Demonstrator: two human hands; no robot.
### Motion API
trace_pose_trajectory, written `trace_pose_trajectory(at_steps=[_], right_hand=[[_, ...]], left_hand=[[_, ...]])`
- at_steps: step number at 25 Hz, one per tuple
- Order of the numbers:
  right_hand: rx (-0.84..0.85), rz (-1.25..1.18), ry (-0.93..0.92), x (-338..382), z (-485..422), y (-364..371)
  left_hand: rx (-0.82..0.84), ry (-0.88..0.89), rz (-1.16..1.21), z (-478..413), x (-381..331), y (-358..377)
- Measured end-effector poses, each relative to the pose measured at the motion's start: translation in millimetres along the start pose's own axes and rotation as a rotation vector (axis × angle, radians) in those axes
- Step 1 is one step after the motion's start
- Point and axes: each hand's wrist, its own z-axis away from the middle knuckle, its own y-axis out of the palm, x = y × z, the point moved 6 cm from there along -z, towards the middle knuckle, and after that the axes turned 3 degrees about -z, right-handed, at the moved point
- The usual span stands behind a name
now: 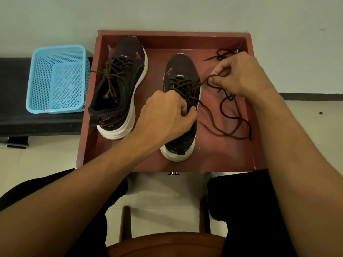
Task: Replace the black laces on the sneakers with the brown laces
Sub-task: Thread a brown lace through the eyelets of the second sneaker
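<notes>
Right grip [239,75] pinching brown lace [201,83] taut, just beside nearer sneaker [181,76]. Left grip [167,114] curling round that sneaker's eyelet edge, steadying it. Lace looking soft, light and limp, likely handling best near the tip. Other sneaker [118,84] sitting laced in brown. Black lace [222,55] lying in far corner of red tray [185,33]. Blue basket [55,78] sitting on dark table [14,89]; tiled floor, pale wall.

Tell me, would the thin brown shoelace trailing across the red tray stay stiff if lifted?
Probably floppy: the thin brown shoelace lies in loose curves on the red wooden tray and sags below the right hand that pinches it. Likely very light, being so thin. It may tangle when pulled, since it crosses a loose black lace.
</notes>
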Motion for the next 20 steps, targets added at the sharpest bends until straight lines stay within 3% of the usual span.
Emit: trace_pose_trajectory(at_steps=[6, 10, 14, 20], right_hand=[[0.044, -0.129, -0.247, 35.6, 14.6, -4.0], [0.016, -0.178, -0.338, 48.7, 21.3, -6.7], [0.025, -0.294, -0.363, 48.7, 19.4, -9.2], [-0.068, -0.489, -0.313, 31.9, 18.6, -20.8]], left_hand=[[-0.276, 0.129, 0.191, -22.0, -2.9, -38.7], [-0.242, 0.191, 0.135, -34.1, -0.2, -38.6], [-0.176, 0.148, 0.157, -37.6, 6.4, -37.4], [-0.223, 0.042, 0.128, -38.2, 31.9, -46.9]])
